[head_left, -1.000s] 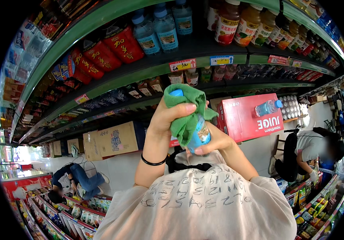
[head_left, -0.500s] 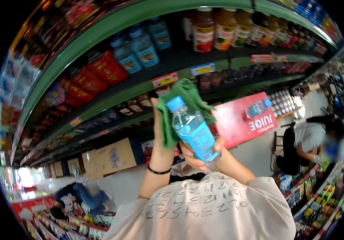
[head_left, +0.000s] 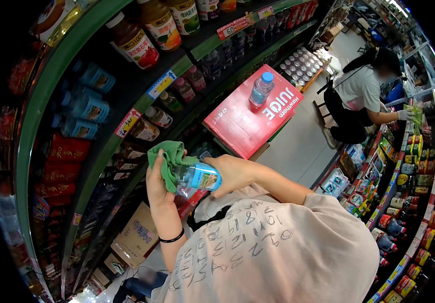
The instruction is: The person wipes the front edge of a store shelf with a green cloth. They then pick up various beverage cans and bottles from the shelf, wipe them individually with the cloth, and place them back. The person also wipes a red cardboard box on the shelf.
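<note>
A clear plastic bottle (head_left: 203, 176) with a blue picture label lies almost level between my two hands, in front of my chest. My left hand (head_left: 158, 178) is closed on a green cloth (head_left: 171, 160), which presses against the bottle's left end. The cloth and fingers cover that end, so I cannot tell whether the cap is there. From the right, my right hand (head_left: 231, 174) wraps round the bottle near its other end. Another clear bottle (head_left: 261, 91) with a blue cap stands on a red carton (head_left: 227, 118) beyond my hands.
Shelves on the left hold juice bottles (head_left: 159, 25), blue-labelled bottles (head_left: 88, 108) and red packs (head_left: 68, 161). A brown carton (head_left: 135, 237) sits low beside them. To the right, a person (head_left: 361, 96) in a light top crouches by a shelf of bottles and packets (head_left: 404, 202).
The bottle has gone from upright to nearly sideways, and the cloth now covers its left end. My view has turned, bringing the red carton and right-hand shelf further into sight.
</note>
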### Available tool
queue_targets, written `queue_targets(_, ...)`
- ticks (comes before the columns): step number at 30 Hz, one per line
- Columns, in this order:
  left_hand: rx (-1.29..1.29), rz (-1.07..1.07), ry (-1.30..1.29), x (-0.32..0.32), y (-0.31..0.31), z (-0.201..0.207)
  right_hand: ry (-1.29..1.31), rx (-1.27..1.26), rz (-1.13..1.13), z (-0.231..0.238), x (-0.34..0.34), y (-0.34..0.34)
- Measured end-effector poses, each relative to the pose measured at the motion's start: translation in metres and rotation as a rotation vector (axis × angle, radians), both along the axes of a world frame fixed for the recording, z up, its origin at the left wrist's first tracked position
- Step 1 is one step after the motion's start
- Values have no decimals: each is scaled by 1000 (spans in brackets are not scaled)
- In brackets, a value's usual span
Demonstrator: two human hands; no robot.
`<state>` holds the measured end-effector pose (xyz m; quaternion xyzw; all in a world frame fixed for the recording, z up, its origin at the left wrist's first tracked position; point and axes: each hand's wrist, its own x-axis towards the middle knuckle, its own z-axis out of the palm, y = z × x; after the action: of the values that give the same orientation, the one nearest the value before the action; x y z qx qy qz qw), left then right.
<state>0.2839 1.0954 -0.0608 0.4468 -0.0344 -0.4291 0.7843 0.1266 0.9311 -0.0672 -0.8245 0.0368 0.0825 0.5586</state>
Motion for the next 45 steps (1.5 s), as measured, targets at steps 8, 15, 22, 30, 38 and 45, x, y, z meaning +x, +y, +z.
queue_targets(8, -397, -193, 753, -11, -32, -46, -87, 157, -119, -3, -35, -20)
queue_targets(15, -330, -43, 773, -34, -42, -64, -129, 543, -517, 0, -88, -61)
queue_targets(22, -453, 62, 650, -34, -17, -68, -145, 314, -1112, -86, -122, -164)
queue_targets(30, -430, 37, 584, -55, -22, -48, -273, 193, -1147, -152, -87, -242)
queue_targets(38, -415, 106, 487, -49, -13, -43, -234, 142, -966, -149, -68, -256)
queue_targets(45, -428, 137, 631, -48, 0, -68, -240, -69, -848, -176, -88, -272)
